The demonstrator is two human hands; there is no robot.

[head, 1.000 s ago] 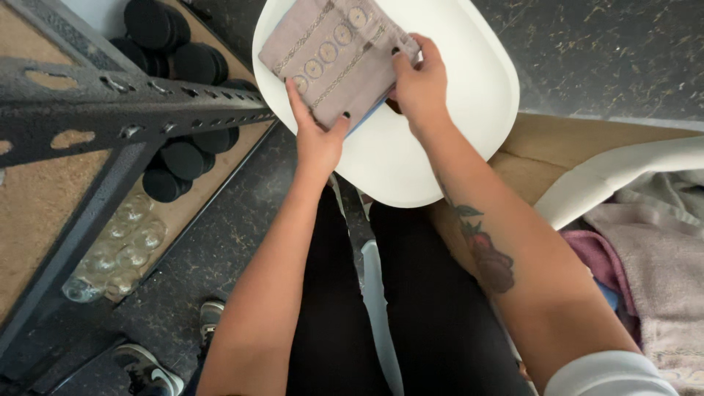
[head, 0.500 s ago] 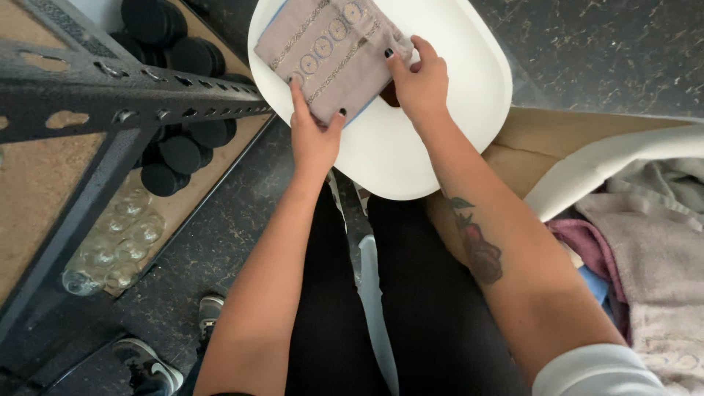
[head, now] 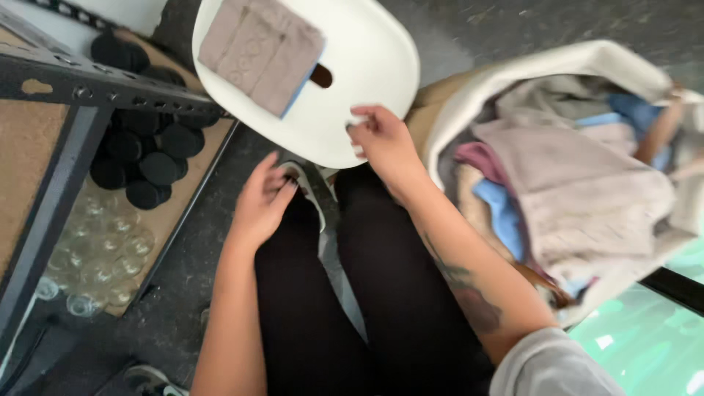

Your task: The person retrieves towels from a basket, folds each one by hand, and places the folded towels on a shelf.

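Observation:
A folded beige-grey cloth (head: 260, 51) with a blue edge lies on a white chair seat (head: 367, 81), and no hand touches it. My left hand (head: 260, 202) hovers open above my knee in black trousers, just below the seat's front edge. My right hand (head: 381, 139) is in front of the seat's near rim, fingers loosely curled, holding nothing. To the right of that hand stands a white bag (head: 587, 66) full of mixed cloths (head: 579, 191) in beige, blue and pink.
A dark metal shelf frame (head: 81, 88) runs along the left. Under it, black round discs (head: 139, 147) and clear glass cups (head: 103, 257) sit on a cork-coloured board. The floor is dark speckled. A green surface (head: 645, 345) shows at bottom right.
Both hands let go of the folded cloth and drew back toward my lap. The view swung right, and the bag of cloths came into sight.

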